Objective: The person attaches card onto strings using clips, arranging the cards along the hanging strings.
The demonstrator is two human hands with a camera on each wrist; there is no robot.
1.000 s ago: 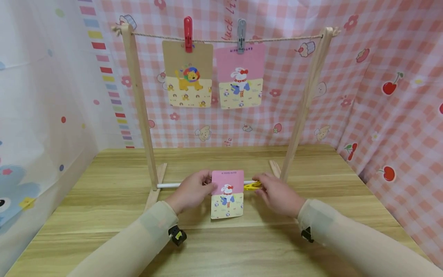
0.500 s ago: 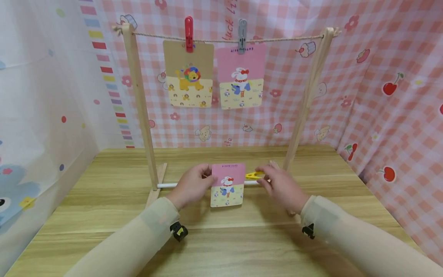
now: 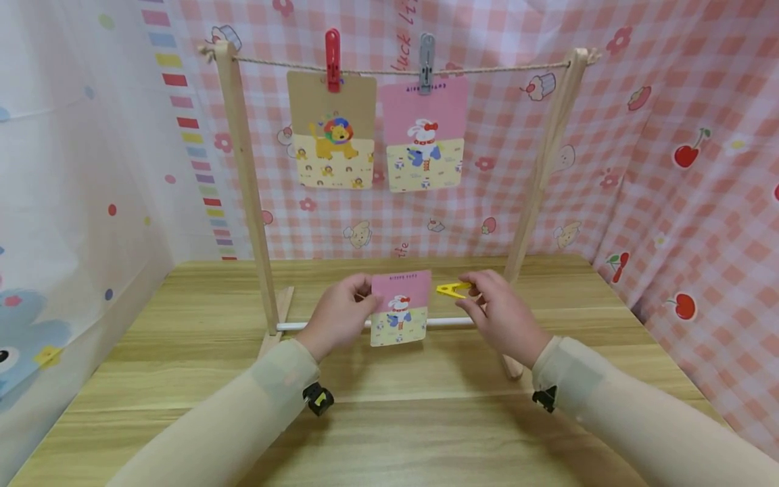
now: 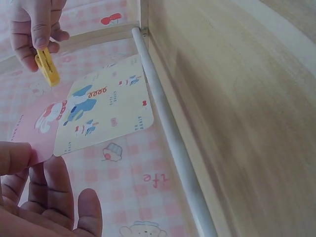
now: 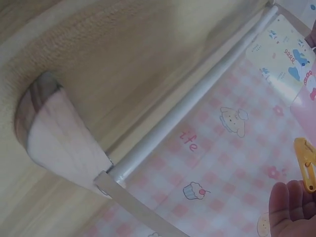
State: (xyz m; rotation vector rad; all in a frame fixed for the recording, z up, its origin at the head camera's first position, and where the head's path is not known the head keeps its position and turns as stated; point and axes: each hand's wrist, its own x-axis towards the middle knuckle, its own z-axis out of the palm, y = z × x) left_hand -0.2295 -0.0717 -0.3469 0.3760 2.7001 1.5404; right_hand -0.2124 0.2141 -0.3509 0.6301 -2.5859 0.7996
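My left hand (image 3: 341, 314) pinches a pink-and-yellow rabbit card (image 3: 399, 311) by its left edge, between thumb and fingers, above the table. To its right, my right hand (image 3: 508, 314) holds a yellow clothespin (image 3: 449, 291) by the handle end, its nose pointing left at the card with a small gap between. The left wrist view shows the card (image 4: 106, 106) from close by, the clothespin (image 4: 48, 68) near its pink part. In the right wrist view the clothespin (image 5: 305, 160) and fingers (image 5: 291, 202) are partly cut off at the frame's edge.
A wooden stand has a left post (image 3: 243, 176), a right post (image 3: 544, 176) and a white crossbar (image 3: 447, 322) low down. From its rope (image 3: 505, 68) hang a lion card (image 3: 331, 132) under a red clothespin (image 3: 332, 61) and another rabbit card (image 3: 422, 135) under a grey clothespin (image 3: 426, 64).
Both hands have risen and moved away from me, carrying the card and the yellow clothespin up toward the stand. The clothespin is also a little farther right of the card. The hanging cards stay put.
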